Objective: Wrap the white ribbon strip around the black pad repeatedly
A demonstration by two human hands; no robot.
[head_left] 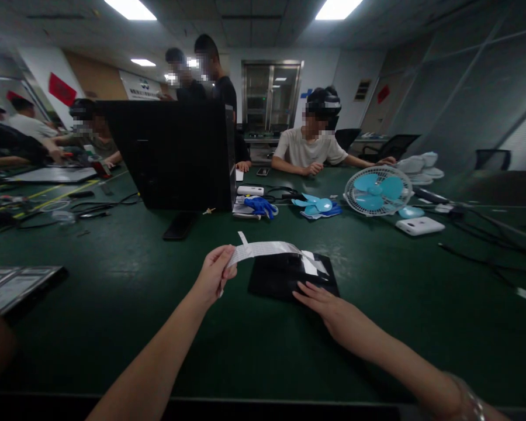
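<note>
My left hand is closed, pinching one end of a long white strip with faint lines along it. From there the strip arches to the right, down toward a flat black panel on the table. White pieces lie at the panel's far right part, where the strip comes down; whether it is fixed there I cannot tell. My right hand lies with fingers stretched out on the panel's near right edge, holding nothing.
A large black computer case stands beyond my hands, a phone before it. Blue-white gloves, blue fan blades, a fan and a white box sit farther back. A person sits opposite. Silvery flat units lie left.
</note>
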